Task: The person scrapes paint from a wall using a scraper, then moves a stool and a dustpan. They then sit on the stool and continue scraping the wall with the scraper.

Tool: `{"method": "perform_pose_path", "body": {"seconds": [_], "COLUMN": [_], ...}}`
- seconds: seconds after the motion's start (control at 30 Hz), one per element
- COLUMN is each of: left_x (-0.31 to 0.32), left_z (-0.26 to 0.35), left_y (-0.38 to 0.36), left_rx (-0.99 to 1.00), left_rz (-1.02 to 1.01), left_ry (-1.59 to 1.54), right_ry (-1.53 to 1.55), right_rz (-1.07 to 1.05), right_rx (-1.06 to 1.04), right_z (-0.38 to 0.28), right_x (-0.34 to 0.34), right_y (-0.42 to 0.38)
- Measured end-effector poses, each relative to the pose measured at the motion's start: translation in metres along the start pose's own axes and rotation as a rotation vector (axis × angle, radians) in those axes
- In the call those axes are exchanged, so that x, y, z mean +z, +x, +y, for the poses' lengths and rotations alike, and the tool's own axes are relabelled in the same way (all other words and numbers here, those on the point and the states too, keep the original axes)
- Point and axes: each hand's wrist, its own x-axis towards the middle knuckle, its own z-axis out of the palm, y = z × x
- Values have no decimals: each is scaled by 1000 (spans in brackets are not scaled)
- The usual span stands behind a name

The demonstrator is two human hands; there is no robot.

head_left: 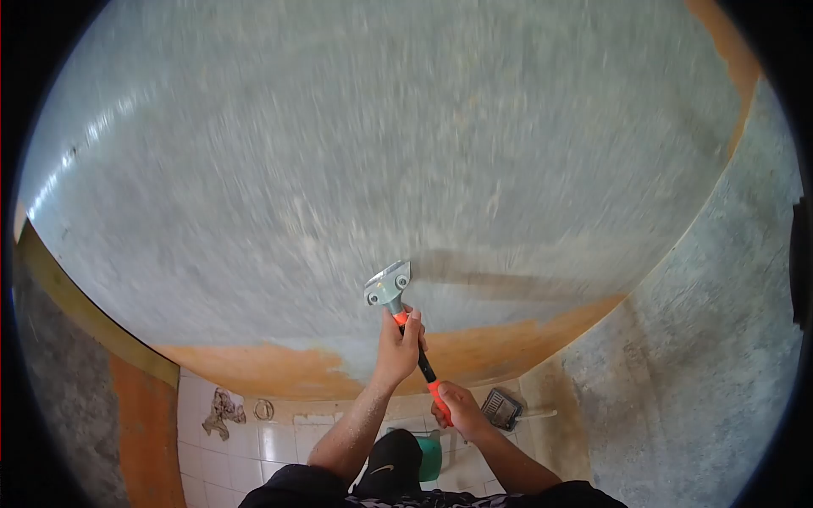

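A long-handled scraper (388, 285) with a wide metal head, two bolts and a black and orange handle is held up against the grey wall (474, 161). My left hand (401, 345) wraps around the upper handle, just below the head. Lower down, my right hand (458, 410) is closed on the orange end grip. The blade appears to touch the wall, above a band of exposed orange paint (474, 349). Pale dust specks my left forearm.
On the white tiled floor (279, 442) lie a crumpled cloth (223, 412) and a small ring-shaped item (264, 410). A dark tray (501, 410) is at the right, and a green object (430, 457) is beside my leg. Another wall (677, 372) meets this one at right.
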Motion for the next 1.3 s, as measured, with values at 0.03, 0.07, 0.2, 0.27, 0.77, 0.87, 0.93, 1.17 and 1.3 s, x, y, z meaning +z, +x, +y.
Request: {"method": "perform_pose_path", "body": {"seconds": [0.03, 0.07, 0.2, 0.27, 0.77, 0.87, 0.93, 1.17, 1.3], "left_x": [-1, -2, -21, -14, 31, 26, 19, 4, -3], "left_z": [-25, -52, -151, -181, -179, -164, -158, -184, -193], "left_y": [-13, -31, -149, -207, -350, -380, -401, -444, -457], "left_rx": [-7, -9, 33, 54, -130, -173, -193, -269, -333], "left_rz": [-6, -12, -58, -70, -121, -35, 13, -3, 47], "left_ry": [4, -9, -1, -57, 38, 14, 29, 25, -83], "right_ry": [14, 29, -35, -71, -150, -148, -162, -209, -240], "right_rz": [-28, -54, -146, -125, -146, -216, -253, -286, -266], "right_rx": [1, 6, -92, -97, -41, 2, -9, 116, 122], "right_z": [22, 47, 184, 251, 319, 318, 330, 360, 364], "right_x": [-10, -19, -62, -87, -104, -86, -73, -73, -71], "right_y": [-1, -8, -33, -56, -188, -203, -212, -243, -252]}}
